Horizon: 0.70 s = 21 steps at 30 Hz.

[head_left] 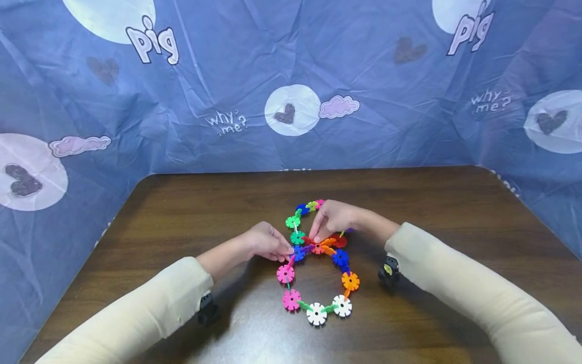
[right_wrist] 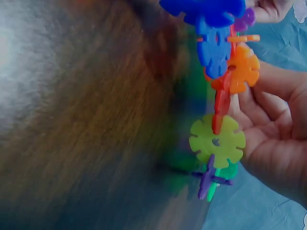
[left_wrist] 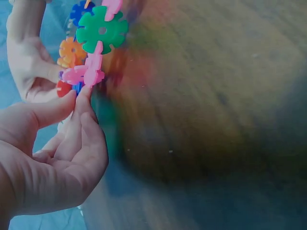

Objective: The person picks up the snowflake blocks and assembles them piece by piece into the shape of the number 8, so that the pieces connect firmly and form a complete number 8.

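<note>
A chain of colourful snowflake discs, slotted together, lies on the table as two loops joined in a figure eight. The near loop has white discs (head_left: 317,314) at its front, pink discs (head_left: 285,274) on its left and an orange disc (head_left: 350,280) on its right. My left hand (head_left: 268,241) pinches a blue disc (head_left: 298,253) left of the joint between thumb and fingertips. Reaching over the far loop, my right hand (head_left: 335,218) pinches a red disc (head_left: 318,247) at the middle. It hides part of that loop, whose yellow-green disc (right_wrist: 217,141) shows in the right wrist view.
The brown wooden table (head_left: 191,202) runs back to a blue printed cloth (head_left: 191,131) hanging behind and at both sides. Dark wrist cameras sit under both cream sleeves (head_left: 150,298).
</note>
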Each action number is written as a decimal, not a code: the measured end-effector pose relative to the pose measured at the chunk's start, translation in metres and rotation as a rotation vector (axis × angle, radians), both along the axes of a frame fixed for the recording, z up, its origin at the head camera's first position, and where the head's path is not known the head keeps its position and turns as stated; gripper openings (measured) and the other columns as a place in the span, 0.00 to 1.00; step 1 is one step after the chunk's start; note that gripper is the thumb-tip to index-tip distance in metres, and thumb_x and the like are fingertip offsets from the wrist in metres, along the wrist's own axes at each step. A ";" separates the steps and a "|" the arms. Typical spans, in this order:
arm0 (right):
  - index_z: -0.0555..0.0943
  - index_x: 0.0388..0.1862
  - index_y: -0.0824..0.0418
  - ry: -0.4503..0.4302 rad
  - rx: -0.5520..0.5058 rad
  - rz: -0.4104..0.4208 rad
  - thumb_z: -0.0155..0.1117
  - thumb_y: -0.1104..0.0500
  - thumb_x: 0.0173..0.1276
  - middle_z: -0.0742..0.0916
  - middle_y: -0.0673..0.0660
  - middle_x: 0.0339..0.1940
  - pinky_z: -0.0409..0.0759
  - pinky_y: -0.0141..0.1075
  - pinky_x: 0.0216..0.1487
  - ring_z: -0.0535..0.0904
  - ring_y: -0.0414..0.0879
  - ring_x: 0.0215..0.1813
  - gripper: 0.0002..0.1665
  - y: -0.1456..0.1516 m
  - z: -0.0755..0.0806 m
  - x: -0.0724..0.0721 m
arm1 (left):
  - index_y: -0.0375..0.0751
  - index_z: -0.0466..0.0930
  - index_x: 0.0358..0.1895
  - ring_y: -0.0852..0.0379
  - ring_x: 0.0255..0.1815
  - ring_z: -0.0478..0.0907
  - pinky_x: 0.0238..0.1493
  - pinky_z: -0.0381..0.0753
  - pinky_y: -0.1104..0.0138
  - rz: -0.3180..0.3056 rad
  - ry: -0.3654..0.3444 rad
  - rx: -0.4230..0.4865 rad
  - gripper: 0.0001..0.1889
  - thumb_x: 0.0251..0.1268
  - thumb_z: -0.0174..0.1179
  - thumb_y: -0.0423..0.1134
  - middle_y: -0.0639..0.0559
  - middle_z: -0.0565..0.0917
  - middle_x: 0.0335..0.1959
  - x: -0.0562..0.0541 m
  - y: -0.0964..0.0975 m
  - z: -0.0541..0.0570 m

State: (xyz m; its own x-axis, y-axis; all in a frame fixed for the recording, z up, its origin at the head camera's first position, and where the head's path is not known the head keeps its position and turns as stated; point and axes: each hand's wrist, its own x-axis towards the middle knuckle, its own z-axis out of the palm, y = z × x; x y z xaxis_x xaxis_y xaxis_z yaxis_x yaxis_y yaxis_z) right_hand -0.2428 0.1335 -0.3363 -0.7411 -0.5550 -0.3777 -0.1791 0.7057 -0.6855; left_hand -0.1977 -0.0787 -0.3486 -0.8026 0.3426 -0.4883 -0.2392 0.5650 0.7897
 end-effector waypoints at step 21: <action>0.88 0.34 0.66 0.105 -0.043 0.150 0.71 0.64 0.58 0.91 0.59 0.32 0.74 0.26 0.28 0.74 0.34 0.23 0.06 -0.003 -0.006 0.004 | 0.29 0.86 0.36 0.66 0.21 0.79 0.32 0.83 0.71 0.029 0.148 -0.057 0.08 0.58 0.66 0.32 0.44 0.89 0.26 0.015 -0.003 -0.006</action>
